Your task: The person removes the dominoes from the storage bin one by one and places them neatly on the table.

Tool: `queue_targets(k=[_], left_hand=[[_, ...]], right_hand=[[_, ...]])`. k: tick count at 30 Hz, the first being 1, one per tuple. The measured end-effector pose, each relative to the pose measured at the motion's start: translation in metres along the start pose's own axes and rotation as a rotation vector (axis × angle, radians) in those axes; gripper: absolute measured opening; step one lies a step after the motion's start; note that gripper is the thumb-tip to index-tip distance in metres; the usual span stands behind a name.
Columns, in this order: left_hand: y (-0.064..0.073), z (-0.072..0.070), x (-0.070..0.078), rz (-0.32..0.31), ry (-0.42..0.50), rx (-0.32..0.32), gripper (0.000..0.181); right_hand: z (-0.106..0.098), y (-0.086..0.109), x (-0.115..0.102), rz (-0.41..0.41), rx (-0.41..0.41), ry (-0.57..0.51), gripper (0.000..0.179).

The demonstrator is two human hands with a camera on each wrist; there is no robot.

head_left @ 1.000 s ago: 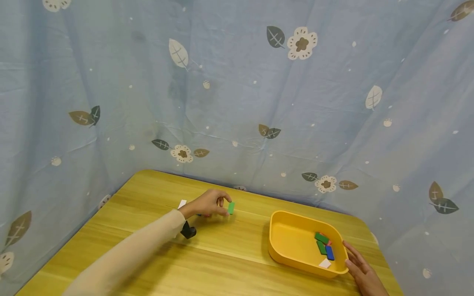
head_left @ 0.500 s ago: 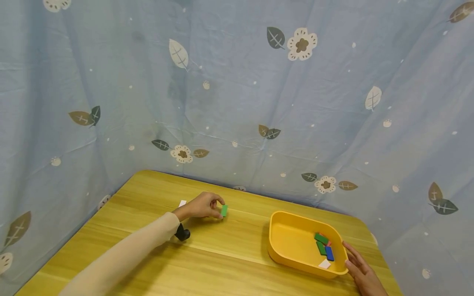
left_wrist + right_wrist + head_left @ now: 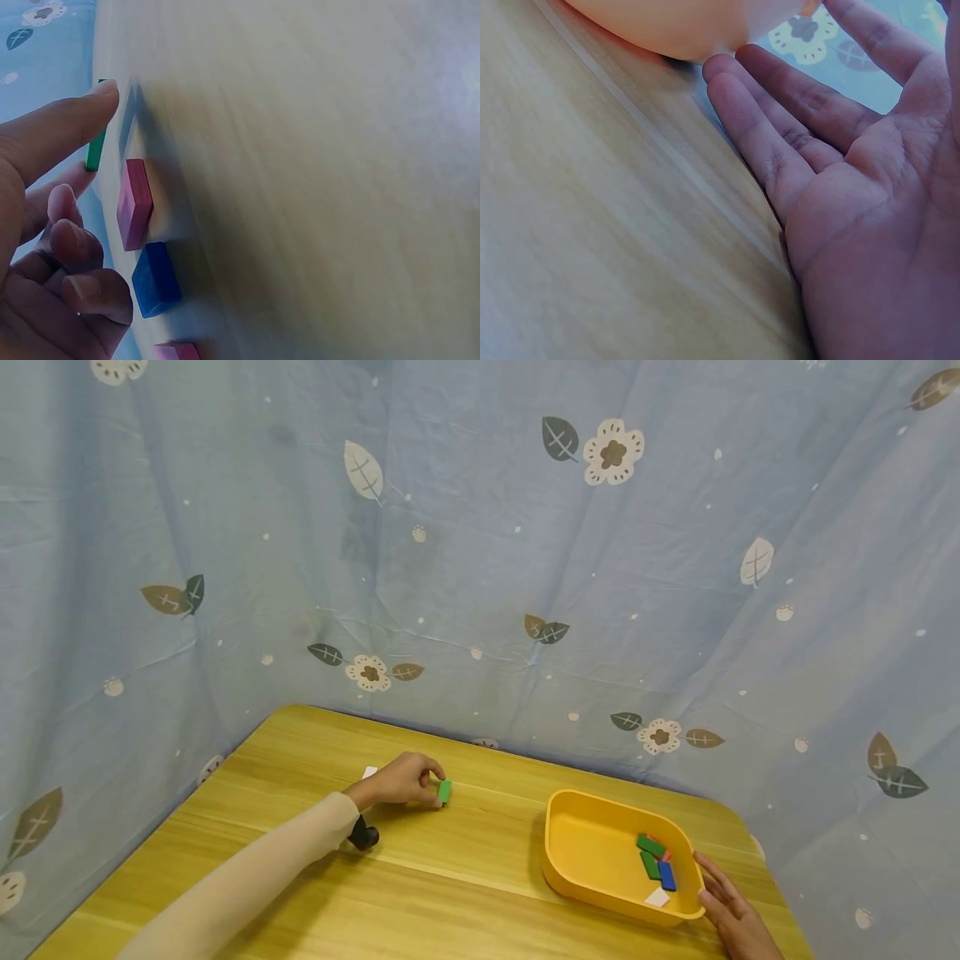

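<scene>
Thumb and forefinger of my left hand (image 3: 405,779) pinch a small green domino-like block (image 3: 445,792) by its two ends, close over the table. Below that hand in the left wrist view, a pink block (image 3: 135,206), a blue block (image 3: 156,281) and another pink block (image 3: 178,351) stand in a row on the tabletop. In the head view the hand hides them. My right hand (image 3: 735,918) is at the right end of a yellow tray (image 3: 585,822), its fingers fairly straight and the fingertips right at the wall in the right wrist view.
Several blocks lie in the tray's right part, among them a green block (image 3: 651,846), a blue block (image 3: 667,876) and a white block (image 3: 657,897). Another white block (image 3: 369,772) sits behind my left wrist. A patterned blue curtain (image 3: 450,568) hangs behind the table (image 3: 480,852).
My left hand has shifted left and slightly nearer with the green block between its fingertips. The right hand and the tray have stayed in place.
</scene>
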State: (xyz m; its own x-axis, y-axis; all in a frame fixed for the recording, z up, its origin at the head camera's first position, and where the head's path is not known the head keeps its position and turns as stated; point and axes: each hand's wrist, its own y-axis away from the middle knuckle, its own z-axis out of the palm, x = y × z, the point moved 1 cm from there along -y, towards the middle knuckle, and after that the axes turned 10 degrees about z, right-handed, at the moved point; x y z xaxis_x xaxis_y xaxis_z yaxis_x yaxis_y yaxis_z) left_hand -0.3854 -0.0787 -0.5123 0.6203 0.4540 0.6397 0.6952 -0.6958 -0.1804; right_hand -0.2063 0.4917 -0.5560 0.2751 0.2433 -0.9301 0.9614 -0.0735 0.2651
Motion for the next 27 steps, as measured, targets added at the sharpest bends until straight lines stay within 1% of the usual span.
queue_targets(k=[5, 13, 17, 19, 22, 24, 27], left_hand=[[0.005, -0.002, -0.001, -0.003, -0.019, -0.007, 0.042], [0.007, -0.005, -0.005, -0.046, -0.05, -0.009, 0.044], [0.01, -0.007, -0.007, -0.057, -0.052, -0.012, 0.044], [0.011, -0.007, -0.007, -0.062, -0.058, -0.018, 0.047], [0.011, -0.009, -0.007, -0.058, -0.056, -0.026, 0.056], [0.01, -0.011, -0.006, -0.052, -0.043, -0.028, 0.059], [0.007, -0.015, -0.001, -0.027, -0.017, -0.006, 0.054]], right_hand=[[0.002, -0.003, -0.001, 0.011, 0.003, 0.006, 0.067], [0.007, -0.006, -0.005, 0.01, -0.003, 0.003, 0.067], [0.009, -0.009, -0.006, 0.008, -0.008, 0.002, 0.068], [0.01, -0.01, -0.005, -0.001, -0.014, 0.002, 0.067], [0.011, -0.011, -0.005, -0.017, -0.029, -0.001, 0.066], [0.012, -0.012, -0.006, -0.024, -0.038, -0.004, 0.066], [0.013, -0.013, -0.007, -0.033, -0.043, -0.009, 0.066]])
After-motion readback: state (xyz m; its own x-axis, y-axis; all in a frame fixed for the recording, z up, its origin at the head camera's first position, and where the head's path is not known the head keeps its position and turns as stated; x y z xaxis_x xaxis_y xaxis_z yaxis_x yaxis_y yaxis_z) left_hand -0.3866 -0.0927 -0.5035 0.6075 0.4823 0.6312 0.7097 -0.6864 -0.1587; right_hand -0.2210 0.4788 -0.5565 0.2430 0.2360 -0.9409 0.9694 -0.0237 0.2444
